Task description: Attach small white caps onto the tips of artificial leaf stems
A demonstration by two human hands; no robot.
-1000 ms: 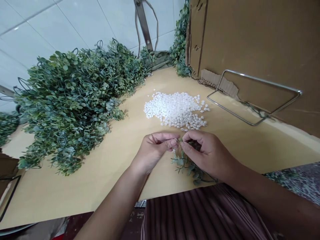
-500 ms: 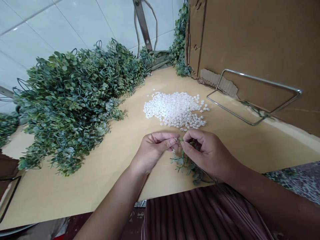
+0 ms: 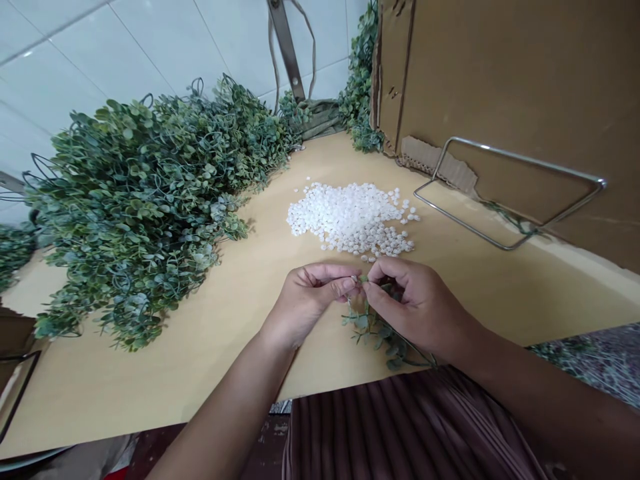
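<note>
My left hand (image 3: pixel 310 297) and my right hand (image 3: pixel 413 303) meet fingertip to fingertip over the front of a tan table (image 3: pixel 210 347). Both are closed in a pinch. My right hand holds a small artificial green sprig (image 3: pixel 373 330) whose leaves hang down below the fingers. My left thumb and forefinger pinch the sprig's tip, where something tiny and pale shows that I cannot make out. Just beyond the hands lies a pile of small white beads (image 3: pixel 350 217).
A large heap of green artificial foliage (image 3: pixel 145 200) covers the table's left side. A cardboard box wall (image 3: pixel 500 87) stands at the right, with a bent metal wire frame (image 3: pixel 505 200) leaning against it. White tiled wall behind. A pleated maroon skirt (image 3: pixel 400 427) is at the bottom.
Hands have stayed nearly in place; the fingertips have drawn slightly closer together at the sprig's tip.
</note>
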